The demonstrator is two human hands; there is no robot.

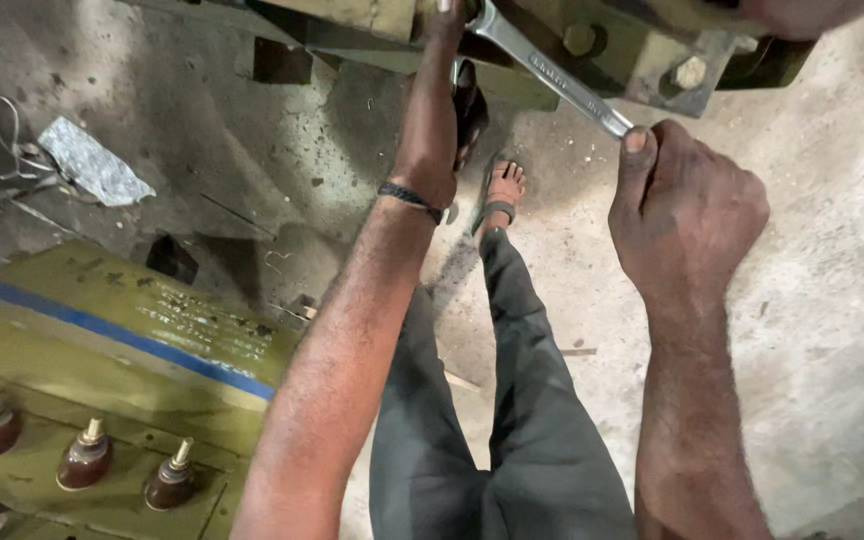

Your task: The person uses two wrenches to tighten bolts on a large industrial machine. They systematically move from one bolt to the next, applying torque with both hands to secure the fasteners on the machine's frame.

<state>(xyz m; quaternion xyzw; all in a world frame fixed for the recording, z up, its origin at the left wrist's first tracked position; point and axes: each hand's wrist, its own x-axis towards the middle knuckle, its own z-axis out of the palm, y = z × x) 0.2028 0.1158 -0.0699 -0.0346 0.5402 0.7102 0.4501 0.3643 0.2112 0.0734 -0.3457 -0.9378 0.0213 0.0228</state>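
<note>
Silver wrench (550, 76), olive-green casing (102, 330) with blue stripe (112, 335).

Person, seen from above: bare forearms; dark braided band (410, 197) on left wrist; grey-green trousers (492, 420); one foot in what appears a strapped sandal (500, 205).

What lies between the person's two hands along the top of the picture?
In the head view, the shaft of a silver wrench spans the gap: the right hand grips its lower end, and the left hand reaches up by its head.
</note>
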